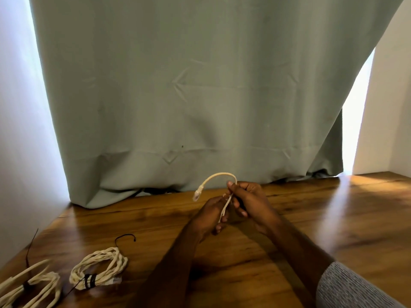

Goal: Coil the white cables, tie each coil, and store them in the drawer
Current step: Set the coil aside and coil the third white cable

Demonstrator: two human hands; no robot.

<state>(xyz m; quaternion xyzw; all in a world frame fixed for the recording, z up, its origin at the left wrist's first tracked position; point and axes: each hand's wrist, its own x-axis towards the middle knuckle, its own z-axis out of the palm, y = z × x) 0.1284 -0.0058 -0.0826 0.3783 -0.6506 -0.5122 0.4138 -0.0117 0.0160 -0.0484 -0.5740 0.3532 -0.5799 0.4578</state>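
Pinching a short white cable at frame centre, left hand and right hand risk the stiff loop springing free.

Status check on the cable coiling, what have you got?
Left hand and right hand both gripping white cable. Two tied coils on table. Nothing in the way.

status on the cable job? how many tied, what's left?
Two white coils lie tied with black ties on the wooden table. A third cable is held in both the left hand and right hand, uncoiled. No drawer in view; storing remains.
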